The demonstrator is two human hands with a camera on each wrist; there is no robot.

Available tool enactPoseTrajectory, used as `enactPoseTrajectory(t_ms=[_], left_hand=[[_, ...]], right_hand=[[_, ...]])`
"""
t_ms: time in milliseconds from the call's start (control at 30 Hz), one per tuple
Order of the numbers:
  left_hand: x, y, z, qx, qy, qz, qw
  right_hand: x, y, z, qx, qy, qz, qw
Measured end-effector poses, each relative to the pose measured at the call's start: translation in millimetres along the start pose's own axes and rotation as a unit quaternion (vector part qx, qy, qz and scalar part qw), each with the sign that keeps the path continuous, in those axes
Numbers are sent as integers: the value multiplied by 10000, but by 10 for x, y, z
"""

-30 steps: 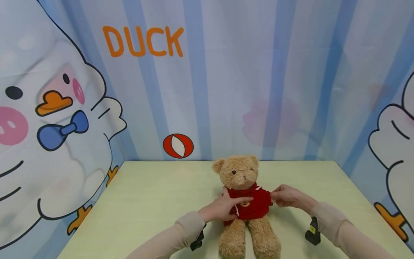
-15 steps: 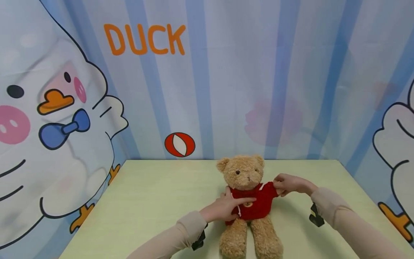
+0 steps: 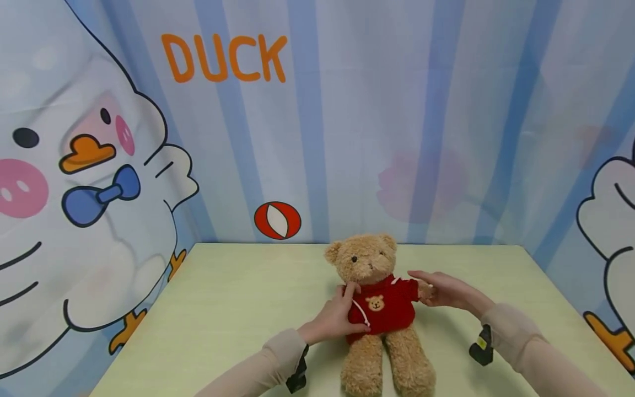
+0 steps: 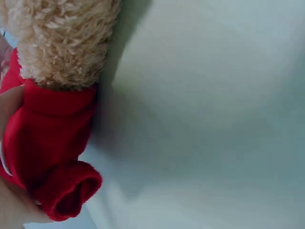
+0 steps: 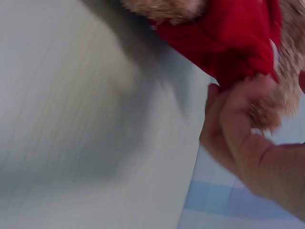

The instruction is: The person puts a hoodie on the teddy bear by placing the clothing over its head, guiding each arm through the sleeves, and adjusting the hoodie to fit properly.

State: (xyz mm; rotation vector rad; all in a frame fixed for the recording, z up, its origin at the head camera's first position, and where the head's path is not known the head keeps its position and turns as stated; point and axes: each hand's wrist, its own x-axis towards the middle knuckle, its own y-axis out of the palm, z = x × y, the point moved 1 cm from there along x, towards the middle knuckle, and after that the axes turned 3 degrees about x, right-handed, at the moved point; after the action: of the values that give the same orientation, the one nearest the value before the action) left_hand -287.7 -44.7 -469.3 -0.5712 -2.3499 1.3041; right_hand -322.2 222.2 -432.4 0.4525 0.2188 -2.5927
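Observation:
A tan teddy bear (image 3: 364, 262) in a red hooded top (image 3: 389, 320) sits upright on the table, facing me. My left hand (image 3: 334, 317) grips the bear's side in the head view, thumb near the hem and fingers by the collar. In the left wrist view one sleeve (image 4: 69, 191) sticks out, and no paw shows in its opening. On the other side a furry paw (image 3: 425, 290) pokes out of its sleeve. My right hand (image 3: 448, 292) lies behind that paw and touches it with its fingers (image 5: 233, 114); the thumb stands apart from them.
The bear stands on a pale yellow-green table (image 3: 258, 286). Behind the table hangs a striped blue curtain (image 3: 342, 138) with printed ducks and a ball. A small black device (image 3: 481, 346) is strapped at each wrist.
My right hand has released the sleeve end after lifting it, and the paw now shows. My left hand's fingers have shifted off the chest, uncovering the bear-face patch.

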Motion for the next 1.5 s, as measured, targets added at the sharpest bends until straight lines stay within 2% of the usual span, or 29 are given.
enactPoseTrajectory(t_ms=[100,200,267,333,367,433,467,600,633,667,700,733,767,800,867,933,967,1000,1033,1100,1133,1300,1400,1433,1500], left_hand=[[-35,-12,39,-554,-180,-246,9980],[-69,-79,112,-1224,-348,-192,9917],[-104,-138,189,-1822,-742,72,9804],[-144,-197,266,-2496,-1269,315,9595],[-168,-220,300,-2796,-1580,412,9461],[-210,-255,347,-3521,-2248,503,9072],[-229,-270,359,-3963,-2471,444,8831],[-274,-288,361,-5292,-3470,135,7742],[-280,-282,352,-5447,-3665,130,7542],[-287,-271,339,-5557,-3790,166,7398],[-292,-256,322,-5555,-3918,165,7333],[-294,-237,301,-5445,-3909,195,7418],[-296,-215,277,-5279,-3772,237,7606],[-298,-191,247,-5011,-3598,241,7867],[-302,-137,184,-4350,-3107,95,8451],[-302,-78,130,-3473,-2551,-114,9023],[-302,-49,110,-3102,-2314,-197,9219],[-303,-21,96,-2807,-2167,-283,9346],[-300,6,90,-2593,-2059,-356,9429],[-289,49,93,-2263,-1918,-499,9537],[-282,65,100,-2177,-1895,-537,9559],[-226,120,118,-1978,-1942,-856,9570],[-199,150,94,-2113,-2090,-1162,9477],[-196,160,85,-2250,-2158,-1230,9422],[-188,170,80,-2754,-2300,-1120,9267]], right_hand=[[10,107,-21,-643,-217,-154,9976],[1,157,-54,-537,-334,-311,9975],[-6,157,-83,-162,-280,-407,9986],[-11,149,-115,207,-223,-425,9986],[-10,144,-131,368,-228,-369,9984],[-8,142,-159,613,-252,-278,9974],[-7,146,-170,686,-280,-258,9969],[-16,168,-195,805,-440,-287,9954],[-21,175,-198,825,-474,-322,9949],[-24,182,-201,832,-503,-361,9946],[-27,191,-204,843,-519,-403,9943],[-29,199,-208,849,-528,-447,9940],[-32,209,-210,834,-545,-484,9938],[-34,220,-213,817,-547,-558,9936],[-31,244,-217,759,-560,-684,9932],[-30,274,-216,679,-593,-796,9927],[-30,289,-216,638,-616,-854,9924],[-27,306,-219,613,-638,-929,9917],[-26,319,-220,564,-684,-970,9913],[-25,346,-227,470,-755,-1098,9900],[-22,358,-233,421,-787,-1179,9890],[-22,409,-285,284,-948,-1555,9829],[-35,442,-319,316,-974,-1761,9790],[-38,449,-325,316,-956,-1803,9785],[-49,457,-336,294,-972,-1841,9777]])
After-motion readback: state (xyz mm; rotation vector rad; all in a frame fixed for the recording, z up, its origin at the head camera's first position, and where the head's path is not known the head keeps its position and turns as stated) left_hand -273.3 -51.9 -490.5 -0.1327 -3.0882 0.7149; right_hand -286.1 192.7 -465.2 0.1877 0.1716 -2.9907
